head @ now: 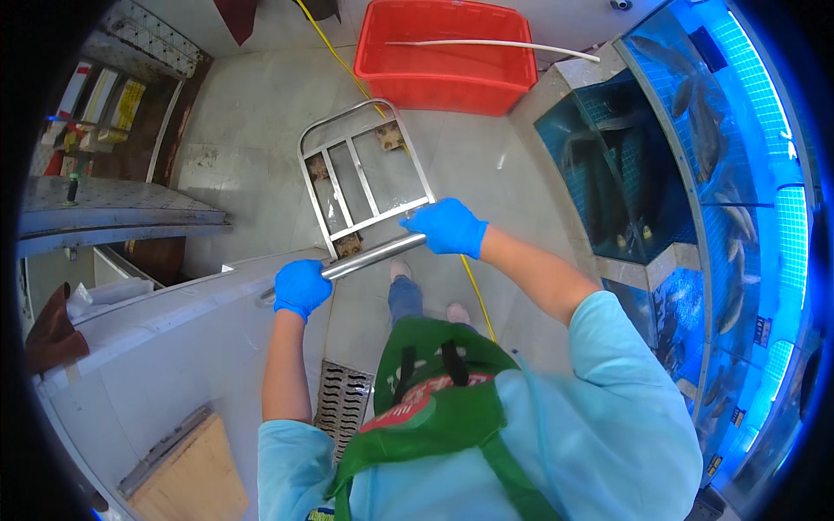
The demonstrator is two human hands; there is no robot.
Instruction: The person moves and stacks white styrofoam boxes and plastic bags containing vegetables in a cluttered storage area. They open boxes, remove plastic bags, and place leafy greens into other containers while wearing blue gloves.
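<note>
My left hand (pixel 302 288), in a blue glove, is closed around the left part of a round metal handle bar (pixel 373 257). At the bar's right end is my right hand (pixel 449 228), gloved in blue too, with its fingers over the metal. The bar belongs to a stainless steel hand trolley (pixel 357 166), whose flat slatted frame lies low over the tiled floor beyond my hands. Rusty caster plates (pixel 389 136) show at the frame's corners. Below the bar, my shoes stand on the floor.
A red plastic tub (pixel 449 98) with a white hose (pixel 495 43) across it stands ahead. A yellow hose (pixel 479 296) runs over the floor beneath the trolley. Fish tanks (pixel 700 195) line the right side. At left are a white counter (pixel 176 312) and a floor drain grate (pixel 342 397).
</note>
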